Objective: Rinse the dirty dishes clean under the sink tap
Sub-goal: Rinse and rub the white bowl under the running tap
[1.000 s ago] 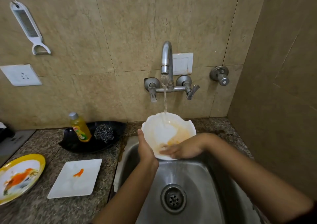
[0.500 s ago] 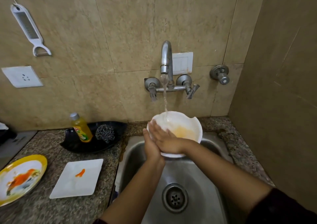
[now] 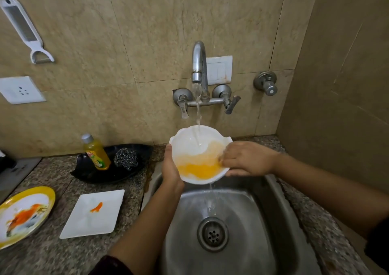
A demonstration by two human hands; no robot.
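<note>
Under the running tap (image 3: 199, 68) I hold a white scalloped bowl (image 3: 190, 143) above the steel sink (image 3: 252, 222). Water falls into the bowl, and orange-yellow liquid pools at its near side and trickles over the front edge. My left hand (image 3: 170, 169) grips the bowl's left side, with the thumb up along the rim. My right hand (image 3: 248, 159) holds the right rim, fingers curled inside and thumb beneath. A yellow-rimmed plate (image 3: 45, 192) with orange smears and a white square plate (image 3: 105, 218) with an orange streak lie on the counter to the left.
Behind the plates a black tray (image 3: 134, 173) carries a yellow dish-soap bottle (image 3: 95, 152) and a steel scrubber (image 3: 125, 159). Tiled walls close in behind and to the right. A peeler (image 3: 25, 26) hangs at the upper left, above a wall socket (image 3: 20, 89).
My right hand slid from the bowl's left inner side across to its right rim. The bowl now holds more orange water, which spills over the front edge.
</note>
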